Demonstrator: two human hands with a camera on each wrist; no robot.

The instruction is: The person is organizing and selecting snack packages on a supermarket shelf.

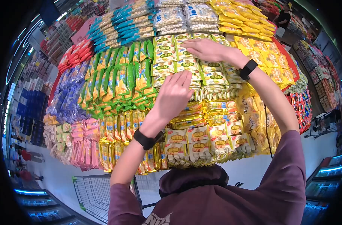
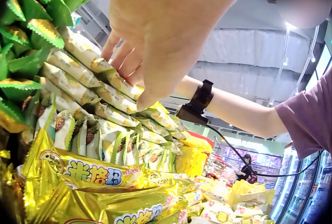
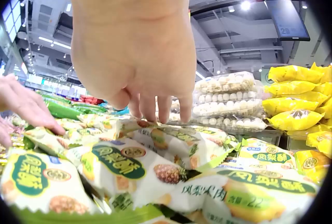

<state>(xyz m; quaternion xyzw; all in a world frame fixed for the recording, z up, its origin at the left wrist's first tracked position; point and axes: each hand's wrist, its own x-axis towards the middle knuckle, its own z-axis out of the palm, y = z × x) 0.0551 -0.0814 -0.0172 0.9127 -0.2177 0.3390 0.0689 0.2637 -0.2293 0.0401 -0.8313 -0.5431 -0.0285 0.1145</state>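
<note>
Rows of white-and-green pineapple cake packets (image 1: 186,65) lie stacked at the middle of a large snack display. My left hand (image 1: 174,92) rests on the near-left part of these packets, fingers extended away from me. Farther back, my right hand (image 1: 206,50) lies over the upper rows with its fingers pointing left. In the right wrist view, the fingertips of the right hand (image 3: 150,104) come down at the packets (image 3: 122,164) beneath, and the left hand (image 3: 28,107) shows at the left edge. The left wrist view has the left hand (image 2: 155,37) fingers touching the stack's top.
Green packets (image 1: 120,78) border the stack on the left, yellow packets (image 1: 266,60) on the right. Gold packets (image 1: 219,107) lie in front. Behind are bags of white balls (image 1: 203,17). A shopping cart (image 1: 96,195) stands at the lower left.
</note>
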